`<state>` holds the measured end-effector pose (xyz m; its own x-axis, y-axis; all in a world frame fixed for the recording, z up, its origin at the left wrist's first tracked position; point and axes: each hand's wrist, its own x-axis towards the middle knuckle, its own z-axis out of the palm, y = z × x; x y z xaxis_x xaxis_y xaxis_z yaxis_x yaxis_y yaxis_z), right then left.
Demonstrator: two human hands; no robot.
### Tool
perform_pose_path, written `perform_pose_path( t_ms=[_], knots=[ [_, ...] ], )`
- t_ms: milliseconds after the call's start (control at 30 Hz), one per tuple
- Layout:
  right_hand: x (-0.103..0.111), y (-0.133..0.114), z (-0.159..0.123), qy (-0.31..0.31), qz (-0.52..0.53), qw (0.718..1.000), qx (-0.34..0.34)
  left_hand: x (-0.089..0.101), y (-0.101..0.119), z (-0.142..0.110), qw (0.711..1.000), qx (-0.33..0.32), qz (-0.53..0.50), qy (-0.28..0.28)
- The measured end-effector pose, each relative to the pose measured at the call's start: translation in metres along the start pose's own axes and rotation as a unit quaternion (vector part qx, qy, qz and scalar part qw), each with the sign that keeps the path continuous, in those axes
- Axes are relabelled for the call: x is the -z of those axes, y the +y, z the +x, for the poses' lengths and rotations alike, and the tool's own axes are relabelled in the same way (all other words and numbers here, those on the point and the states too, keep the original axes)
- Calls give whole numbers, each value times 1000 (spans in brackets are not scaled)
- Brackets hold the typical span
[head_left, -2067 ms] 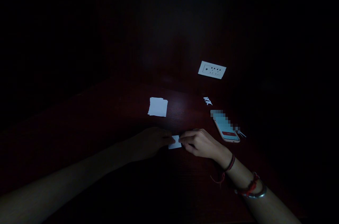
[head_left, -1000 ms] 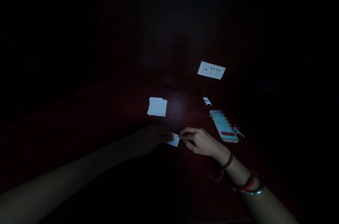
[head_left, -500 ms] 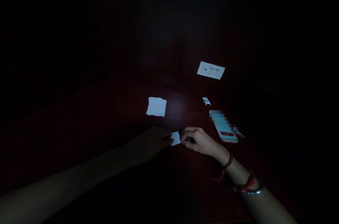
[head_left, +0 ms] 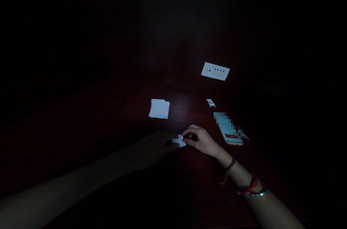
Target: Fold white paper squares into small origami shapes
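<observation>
Ppr [head_left: 178, 141] btwn L fingers [head_left: 173, 146] & R fingers [head_left: 190, 143]

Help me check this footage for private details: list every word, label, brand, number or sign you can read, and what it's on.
No text can be read.
Phone: screen partly pixelated; a mark on its red bar is too small to read.
Socket: holes show, no readable lettering.
Paper stack: no writing visible.
Paper between the hands: creases, no readable writing.
Scraps: too small to tell.
</observation>
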<state>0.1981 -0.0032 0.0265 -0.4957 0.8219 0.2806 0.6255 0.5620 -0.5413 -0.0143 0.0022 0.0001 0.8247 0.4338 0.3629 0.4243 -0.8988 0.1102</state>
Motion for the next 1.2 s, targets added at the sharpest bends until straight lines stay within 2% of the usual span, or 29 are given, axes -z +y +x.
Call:
perform_pose_path(
  t_ms=[167, 400, 600, 800, 967, 1200],
  knots=[
    [-2, 2, 2, 4, -5, 1000, -11, 1, -6, -6, 998, -55, 26, -14],
    [-3, 3, 2, -3, -2, 1000, 0, 5, -6, -4, 996, -64, 39, -42],
    [-3, 3, 1, -15, -5, 1000, 2, 9, -1, -2, 998, -53, 40, 7],
    [-4, 1, 5, 1, 1, 1000, -8, 14, 1, 0, 994, -80, 69, -17],
    [-4, -3, 6, 22, -1, 999, 30, 20, 4, 1, 994, -80, 61, -31],
    [2, -1, -4, -10, -27, 996, 79, 12, -4, -3, 993, -80, 73, -49]
  ],
)
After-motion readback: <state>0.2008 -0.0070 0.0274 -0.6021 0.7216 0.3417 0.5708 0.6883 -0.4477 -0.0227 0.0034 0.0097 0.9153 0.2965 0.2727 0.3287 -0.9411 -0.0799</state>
